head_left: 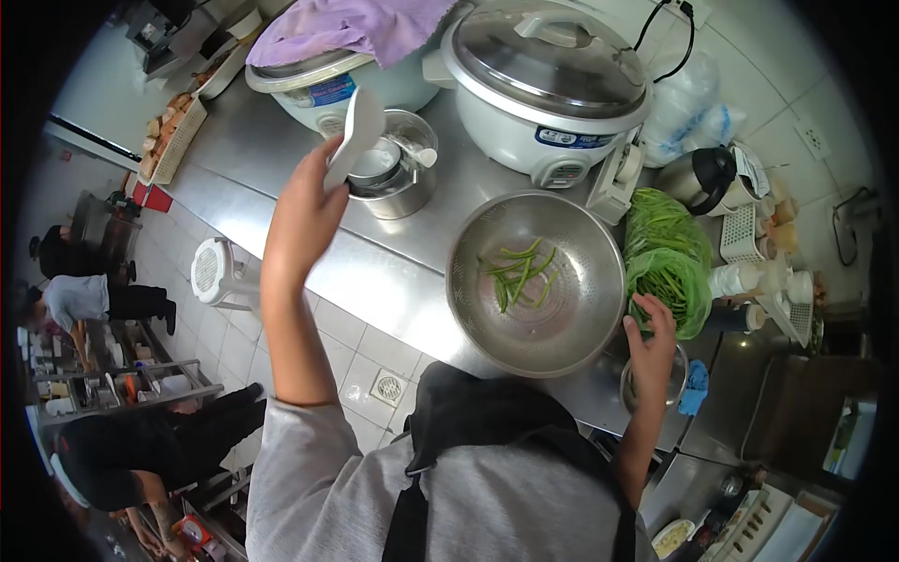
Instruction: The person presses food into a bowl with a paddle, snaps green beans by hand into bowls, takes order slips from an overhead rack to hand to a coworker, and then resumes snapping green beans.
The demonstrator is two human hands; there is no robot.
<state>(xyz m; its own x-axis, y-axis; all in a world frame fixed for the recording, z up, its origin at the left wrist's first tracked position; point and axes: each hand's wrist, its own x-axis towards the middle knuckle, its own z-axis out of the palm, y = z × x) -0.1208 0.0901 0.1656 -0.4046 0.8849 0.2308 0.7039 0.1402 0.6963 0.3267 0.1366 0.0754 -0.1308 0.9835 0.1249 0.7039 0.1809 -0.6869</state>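
Observation:
My left hand (pixel 309 201) is raised at the left of the steel counter, closed round the handle of a white rice paddle (pixel 362 129), blade upward. Behind the paddle stands a metal pot (pixel 409 197) with smaller metal cups and utensils in it. My right hand (pixel 653 342) is at the near edge of a green plastic bag (pixel 688 314) full of green beans (pixel 660 281). Its fingers are apart and hold nothing that I can see; whether they touch the bag is unclear. Between my hands, a wide perforated metal bowl (pixel 478 328) contains several loose green beans (pixel 518 273).
Two rice cookers stand at the back, one with a steel lid (pixel 552 66), the other under a purple cloth (pixel 346 28). A thermal jug (pixel 698 178) and jars (pixel 787 286) line the right. A white stool (pixel 217 272) and other people (pixel 159 450) are at left.

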